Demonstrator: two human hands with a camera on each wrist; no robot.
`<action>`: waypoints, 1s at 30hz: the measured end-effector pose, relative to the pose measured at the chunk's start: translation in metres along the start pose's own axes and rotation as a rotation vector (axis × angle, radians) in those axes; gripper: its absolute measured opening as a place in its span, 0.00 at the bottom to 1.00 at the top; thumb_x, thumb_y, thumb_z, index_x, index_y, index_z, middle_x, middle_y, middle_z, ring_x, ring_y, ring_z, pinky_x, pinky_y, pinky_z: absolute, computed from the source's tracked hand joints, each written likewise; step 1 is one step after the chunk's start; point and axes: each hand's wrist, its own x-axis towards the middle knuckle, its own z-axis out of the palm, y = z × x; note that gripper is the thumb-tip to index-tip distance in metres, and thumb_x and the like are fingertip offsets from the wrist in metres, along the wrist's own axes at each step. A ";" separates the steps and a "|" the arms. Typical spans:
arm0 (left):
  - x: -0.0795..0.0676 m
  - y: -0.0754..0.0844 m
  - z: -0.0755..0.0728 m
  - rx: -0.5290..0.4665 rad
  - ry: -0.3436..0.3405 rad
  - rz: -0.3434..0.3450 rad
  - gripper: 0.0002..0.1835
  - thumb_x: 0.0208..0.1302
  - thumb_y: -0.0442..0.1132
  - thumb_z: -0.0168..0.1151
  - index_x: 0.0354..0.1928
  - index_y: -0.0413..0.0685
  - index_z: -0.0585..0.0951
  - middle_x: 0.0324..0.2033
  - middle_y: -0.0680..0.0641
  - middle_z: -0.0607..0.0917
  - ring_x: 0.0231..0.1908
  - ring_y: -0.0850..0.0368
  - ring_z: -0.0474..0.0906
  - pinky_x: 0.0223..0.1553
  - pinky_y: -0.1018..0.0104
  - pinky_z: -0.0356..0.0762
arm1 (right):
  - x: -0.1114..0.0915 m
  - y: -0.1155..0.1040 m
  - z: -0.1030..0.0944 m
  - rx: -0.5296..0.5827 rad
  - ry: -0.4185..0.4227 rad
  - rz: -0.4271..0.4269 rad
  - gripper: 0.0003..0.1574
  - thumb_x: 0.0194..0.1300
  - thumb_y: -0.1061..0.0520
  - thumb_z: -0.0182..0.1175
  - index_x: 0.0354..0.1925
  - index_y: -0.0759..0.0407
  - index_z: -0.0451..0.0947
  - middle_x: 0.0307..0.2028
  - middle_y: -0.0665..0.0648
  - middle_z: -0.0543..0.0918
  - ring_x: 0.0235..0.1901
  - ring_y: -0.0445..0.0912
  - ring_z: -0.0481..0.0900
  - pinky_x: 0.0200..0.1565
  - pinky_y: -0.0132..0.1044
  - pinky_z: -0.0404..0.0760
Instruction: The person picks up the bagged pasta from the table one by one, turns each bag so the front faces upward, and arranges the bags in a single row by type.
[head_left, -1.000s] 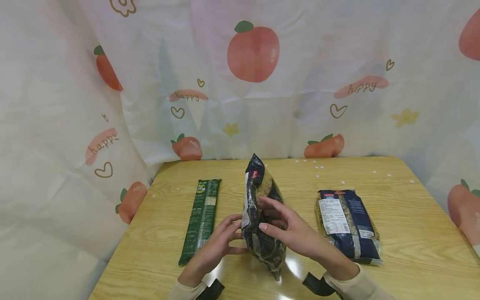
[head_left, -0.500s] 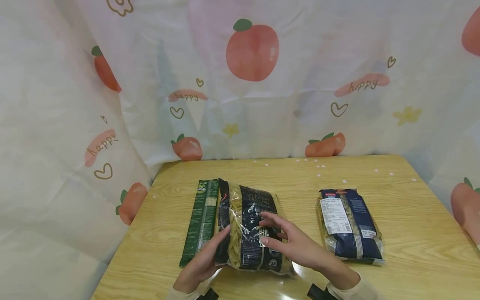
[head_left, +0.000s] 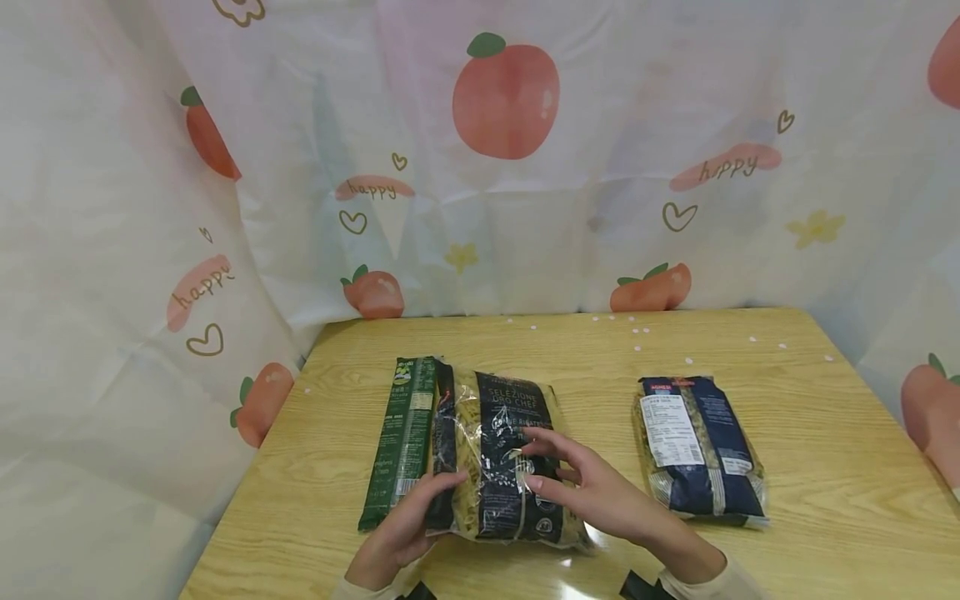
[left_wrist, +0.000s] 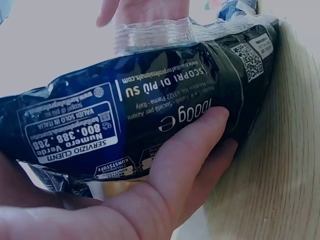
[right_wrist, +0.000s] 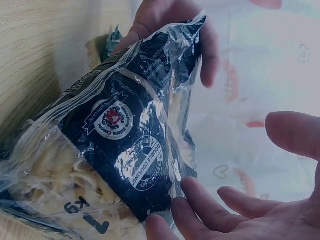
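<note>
A large dark-blue and clear bag of pasta [head_left: 498, 500], with short tubes showing through its windows, leans back over the middle of the table. My left hand [head_left: 405, 525] grips its left edge, thumb over the front and the other fingers largely hidden by the bag. Along the bag's printed end lies the thumb [left_wrist: 190, 145] in the left wrist view. At the bag's right half is my right hand [head_left: 596, 492], fingers spread and loosely bent. The right wrist view has these fingertips [right_wrist: 192, 187] right at the bag's edge, the thumb well away from it.
Left of the bag lies a long green spaghetti packet [head_left: 397, 442], partly overlapped by it. A second blue pasta bag [head_left: 697, 446] with a white label lies to the right on the wooden table [head_left: 817, 467]. A fruit-printed curtain [head_left: 585, 225] hangs behind.
The pasta bag has turned from edge-on to show its broad printed front and has come down leftward, overlapping the green packet. My left hand has moved to its left edge.
</note>
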 end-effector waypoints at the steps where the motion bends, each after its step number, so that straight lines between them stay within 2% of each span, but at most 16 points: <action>1: 0.000 0.000 0.000 -0.004 0.001 -0.004 0.26 0.79 0.45 0.49 0.71 0.39 0.62 0.51 0.53 0.85 0.50 0.60 0.86 0.55 0.65 0.86 | 0.000 0.001 0.000 0.003 0.001 -0.001 0.40 0.78 0.49 0.57 0.79 0.60 0.57 0.70 0.66 0.74 0.73 0.68 0.65 0.69 0.77 0.60; 5: -0.001 -0.001 0.000 -0.016 0.024 -0.025 0.30 0.78 0.44 0.50 0.75 0.40 0.58 0.53 0.53 0.84 0.52 0.60 0.85 0.56 0.65 0.85 | -0.002 0.003 -0.001 0.010 0.011 -0.015 0.39 0.78 0.52 0.56 0.78 0.63 0.57 0.69 0.67 0.74 0.73 0.69 0.65 0.69 0.77 0.61; 9: 0.000 -0.002 0.000 -0.022 0.047 -0.036 0.30 0.76 0.42 0.51 0.75 0.41 0.59 0.53 0.54 0.85 0.52 0.60 0.85 0.56 0.65 0.86 | -0.004 0.006 -0.002 0.012 0.019 -0.022 0.39 0.78 0.52 0.56 0.78 0.65 0.57 0.69 0.69 0.74 0.72 0.70 0.65 0.69 0.76 0.63; 16: -0.001 -0.004 -0.002 -0.020 0.056 -0.048 0.27 0.75 0.41 0.50 0.72 0.42 0.63 0.51 0.55 0.86 0.50 0.61 0.86 0.54 0.66 0.86 | -0.007 0.009 -0.007 0.032 0.036 0.011 0.40 0.78 0.51 0.58 0.78 0.64 0.57 0.70 0.71 0.71 0.72 0.71 0.64 0.67 0.63 0.75; 22: -0.002 -0.005 -0.002 -0.012 0.082 -0.056 0.25 0.74 0.41 0.49 0.69 0.42 0.64 0.49 0.55 0.86 0.48 0.62 0.86 0.52 0.68 0.86 | -0.008 0.011 -0.010 0.019 0.059 0.036 0.39 0.77 0.50 0.58 0.77 0.63 0.59 0.70 0.70 0.71 0.72 0.70 0.66 0.67 0.63 0.76; 27: -0.002 -0.007 -0.003 -0.031 0.078 -0.063 0.25 0.75 0.42 0.49 0.69 0.41 0.63 0.49 0.54 0.85 0.48 0.62 0.85 0.53 0.69 0.85 | -0.010 0.013 -0.012 0.001 0.081 0.072 0.39 0.77 0.50 0.58 0.78 0.61 0.59 0.71 0.69 0.71 0.72 0.70 0.65 0.67 0.65 0.75; 30: -0.003 -0.007 -0.003 -0.042 0.074 -0.066 0.25 0.75 0.42 0.48 0.68 0.40 0.62 0.49 0.54 0.84 0.48 0.62 0.85 0.54 0.69 0.85 | -0.011 0.015 -0.013 0.003 0.091 0.081 0.40 0.77 0.50 0.59 0.78 0.63 0.58 0.71 0.70 0.71 0.72 0.70 0.66 0.66 0.63 0.77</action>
